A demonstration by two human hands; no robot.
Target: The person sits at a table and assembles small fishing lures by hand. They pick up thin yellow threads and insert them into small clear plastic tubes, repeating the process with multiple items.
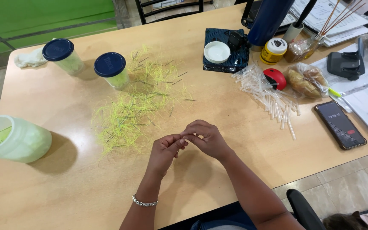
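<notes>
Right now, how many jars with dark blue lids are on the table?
2. One blue-lidded jar stands near the table's far left corner beside a white cloth; the other blue-lidded jar stands to its right, at the edge of the yellow-green fibre pile. None appears hidden.

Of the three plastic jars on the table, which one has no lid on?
The large jar lying on its side at the table's left edge. Its mouth is open, while the two smaller jars stand upright with dark blue lids.

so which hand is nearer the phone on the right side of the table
Right. The right hand sits at the table's middle, nearer the black phone off to its right. The left hand touches the right one but lies farther from the phone, closer to the yellow-green fibres.
</notes>
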